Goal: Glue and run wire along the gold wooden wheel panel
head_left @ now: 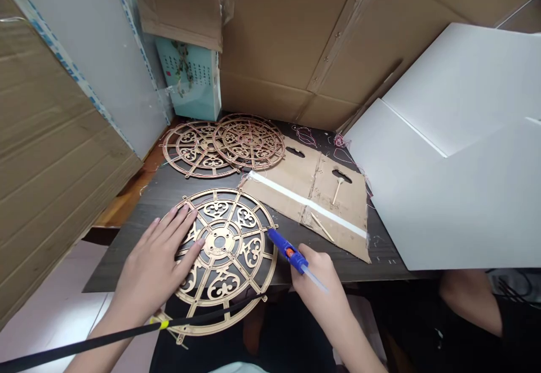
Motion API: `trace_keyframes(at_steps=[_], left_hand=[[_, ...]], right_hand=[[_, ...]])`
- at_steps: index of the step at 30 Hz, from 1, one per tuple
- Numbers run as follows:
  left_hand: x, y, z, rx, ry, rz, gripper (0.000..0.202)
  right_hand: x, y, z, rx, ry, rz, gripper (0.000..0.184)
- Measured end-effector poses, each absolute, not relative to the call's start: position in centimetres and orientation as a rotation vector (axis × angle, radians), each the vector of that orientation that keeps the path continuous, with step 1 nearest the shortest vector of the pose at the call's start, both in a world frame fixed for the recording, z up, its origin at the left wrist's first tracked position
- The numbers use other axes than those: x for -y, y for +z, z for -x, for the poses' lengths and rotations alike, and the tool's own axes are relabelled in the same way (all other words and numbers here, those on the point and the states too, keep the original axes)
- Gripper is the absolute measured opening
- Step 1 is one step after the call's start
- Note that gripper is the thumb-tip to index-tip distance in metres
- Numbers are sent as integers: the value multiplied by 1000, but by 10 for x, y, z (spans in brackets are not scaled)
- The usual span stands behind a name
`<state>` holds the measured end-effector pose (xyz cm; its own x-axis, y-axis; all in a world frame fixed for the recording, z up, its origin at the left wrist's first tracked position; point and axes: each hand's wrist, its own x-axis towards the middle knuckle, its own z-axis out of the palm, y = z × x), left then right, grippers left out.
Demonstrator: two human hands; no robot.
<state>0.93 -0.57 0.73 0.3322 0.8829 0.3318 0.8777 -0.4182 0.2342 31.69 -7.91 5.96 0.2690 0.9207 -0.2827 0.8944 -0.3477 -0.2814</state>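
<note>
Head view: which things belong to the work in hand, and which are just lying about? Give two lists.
In use:
blue plastic glue gun, in the right hand
round pale wooden lattice, under the left hand

Apparently lying about:
overlapping round wooden lattices
flat brown cardboard sheet
tangled pink thread
pale-blue printed box

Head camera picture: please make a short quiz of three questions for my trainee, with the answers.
1. Which hand holds the blue glue gun?
2. True or false: the left hand lies on the nearest wooden disc.
3. The white strip runs across: (a) the teal box; (b) the flat cardboard; (c) the pink thread.
Key: 1. The right hand. 2. True. 3. b.
</note>
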Motion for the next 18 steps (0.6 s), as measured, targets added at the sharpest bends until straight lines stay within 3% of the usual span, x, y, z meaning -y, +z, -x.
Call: trace_keyframes(at_steps=[18], left_hand=[[5, 5, -9, -1691, 633, -2567, 72]], right_hand=[[59, 72, -295, 1810, 683, 2499, 11]])
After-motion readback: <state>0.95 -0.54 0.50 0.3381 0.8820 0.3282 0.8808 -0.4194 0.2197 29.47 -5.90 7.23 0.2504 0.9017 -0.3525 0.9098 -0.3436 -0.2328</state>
